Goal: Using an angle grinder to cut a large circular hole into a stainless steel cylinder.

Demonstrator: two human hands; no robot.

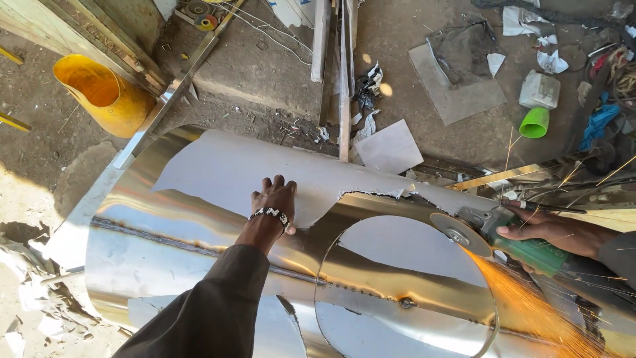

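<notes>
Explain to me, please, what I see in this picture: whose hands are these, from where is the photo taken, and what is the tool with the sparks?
The photo comes from a camera worn on a person's head, looking down at their own two hands. The left hand, with a beaded bracelet on the wrist, presses flat on a large shiny metal drum that is partly covered with white protective film. The right hand holds a green angle grinder. Its disc touches the edge of a round cut-out, and orange sparks fly off. On the dirt ground beyond lie a yellow container, a green cup and scrap pieces.
</notes>
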